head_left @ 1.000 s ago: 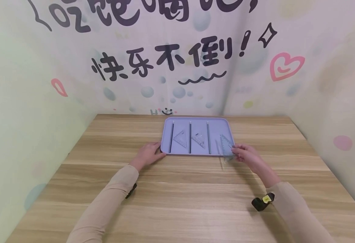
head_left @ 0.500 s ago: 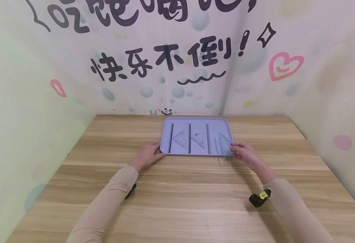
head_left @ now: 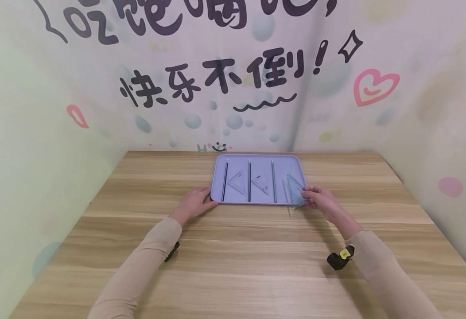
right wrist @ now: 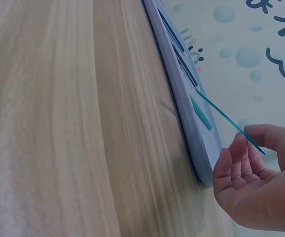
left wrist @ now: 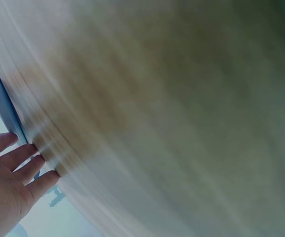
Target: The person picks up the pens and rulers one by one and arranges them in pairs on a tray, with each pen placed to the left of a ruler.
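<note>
My right hand (head_left: 321,199) pinches a clear blue set square (head_left: 295,189) between thumb and fingertips, over the tray's right end. In the right wrist view the set square (right wrist: 226,117) shows edge-on as a thin tilted teal strip. The lavender tray (head_left: 290,163) holds three dark pencils, among them a left one (head_left: 225,179), a middle one (head_left: 250,179) and a right one (head_left: 274,179). Two small clear set squares, a left one (head_left: 237,182) and a right one (head_left: 260,184), lie between them. My left hand (head_left: 193,204) rests at the tray's left front corner, fingers extended along its edge.
The tray sits on a wood-grain table (head_left: 237,266), near its back edge. A printed cloth (head_left: 193,119) with black lettering hangs close behind, and pale walls flank both sides. A black wrist camera (head_left: 338,260) hangs below the right sleeve.
My right hand has shifted slightly left with the blue set square, which now overlaps more of the tray. The left hand and the tray have stayed almost still.
</note>
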Available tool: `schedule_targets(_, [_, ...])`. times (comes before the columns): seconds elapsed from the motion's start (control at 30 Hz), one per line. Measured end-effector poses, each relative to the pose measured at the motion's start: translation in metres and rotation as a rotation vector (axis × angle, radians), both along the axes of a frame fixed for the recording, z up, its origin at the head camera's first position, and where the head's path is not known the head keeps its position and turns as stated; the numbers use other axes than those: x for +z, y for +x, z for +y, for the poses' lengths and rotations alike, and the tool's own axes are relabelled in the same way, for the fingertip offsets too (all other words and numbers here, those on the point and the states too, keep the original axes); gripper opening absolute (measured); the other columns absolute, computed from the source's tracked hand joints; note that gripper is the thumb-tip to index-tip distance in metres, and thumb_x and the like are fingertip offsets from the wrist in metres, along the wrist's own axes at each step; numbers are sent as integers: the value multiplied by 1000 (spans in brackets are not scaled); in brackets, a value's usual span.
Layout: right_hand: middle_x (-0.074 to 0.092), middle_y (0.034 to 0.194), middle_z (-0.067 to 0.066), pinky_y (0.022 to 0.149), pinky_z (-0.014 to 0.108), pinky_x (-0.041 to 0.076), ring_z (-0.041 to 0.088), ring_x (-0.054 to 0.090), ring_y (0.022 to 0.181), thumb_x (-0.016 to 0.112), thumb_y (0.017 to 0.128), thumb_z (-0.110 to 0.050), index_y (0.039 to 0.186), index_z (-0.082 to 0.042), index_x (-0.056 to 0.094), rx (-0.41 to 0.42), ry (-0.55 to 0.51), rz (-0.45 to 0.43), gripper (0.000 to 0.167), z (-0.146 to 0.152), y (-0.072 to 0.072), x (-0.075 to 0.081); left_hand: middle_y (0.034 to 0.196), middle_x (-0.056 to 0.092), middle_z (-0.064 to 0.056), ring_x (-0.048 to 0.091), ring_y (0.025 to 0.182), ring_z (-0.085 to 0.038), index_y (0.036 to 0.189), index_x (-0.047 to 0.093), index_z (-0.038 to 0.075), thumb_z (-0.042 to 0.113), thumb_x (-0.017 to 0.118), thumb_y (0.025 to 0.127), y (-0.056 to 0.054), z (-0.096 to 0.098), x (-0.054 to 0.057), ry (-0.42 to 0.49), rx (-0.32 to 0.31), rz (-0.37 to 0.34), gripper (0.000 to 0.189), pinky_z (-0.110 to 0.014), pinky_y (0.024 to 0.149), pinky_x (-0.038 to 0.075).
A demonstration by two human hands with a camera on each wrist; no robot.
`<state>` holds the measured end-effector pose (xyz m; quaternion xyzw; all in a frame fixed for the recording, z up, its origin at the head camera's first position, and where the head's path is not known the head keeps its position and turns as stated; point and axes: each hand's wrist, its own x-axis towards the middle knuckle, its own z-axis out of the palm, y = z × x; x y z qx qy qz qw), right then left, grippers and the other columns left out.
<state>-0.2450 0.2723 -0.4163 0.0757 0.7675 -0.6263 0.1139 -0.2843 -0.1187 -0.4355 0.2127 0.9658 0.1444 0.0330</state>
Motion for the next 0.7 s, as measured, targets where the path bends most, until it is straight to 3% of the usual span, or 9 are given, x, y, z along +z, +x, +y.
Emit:
schedule_targets(0.2, [52, 81, -9, 66, 16, 52, 0, 52, 69, 55, 95, -12, 112, 4, 48, 2, 12, 12, 25, -1, -1, 0, 142, 47, -22, 44, 132, -37, 141, 42, 0, 43, 56, 93, -1, 0, -2, -5, 3, -7, 66, -47, 112, 35])
schedule_targets(0.43, [53, 78, -11, 63, 17, 51, 0, 53, 65, 53, 95, -12, 118, 7, 46, 21, 26, 11, 31, -2, -3, 3, 141, 49, -21, 46, 130, -36, 141, 43, 1, 43, 57, 93, -1, 0, -2, 8, -3, 4, 66, -47, 111, 37])
schedule_targets(0.7, [52, 77, -12, 64, 18, 51, 0, 52, 65, 54, 95, -11, 113, 5, 49, 17, 43, 33, 25, -2, -3, 8, 140, 49, -21, 46, 130, -37, 141, 43, 0, 43, 57, 93, -1, -1, -2, 4, -6, 7, 66, -47, 111, 37])
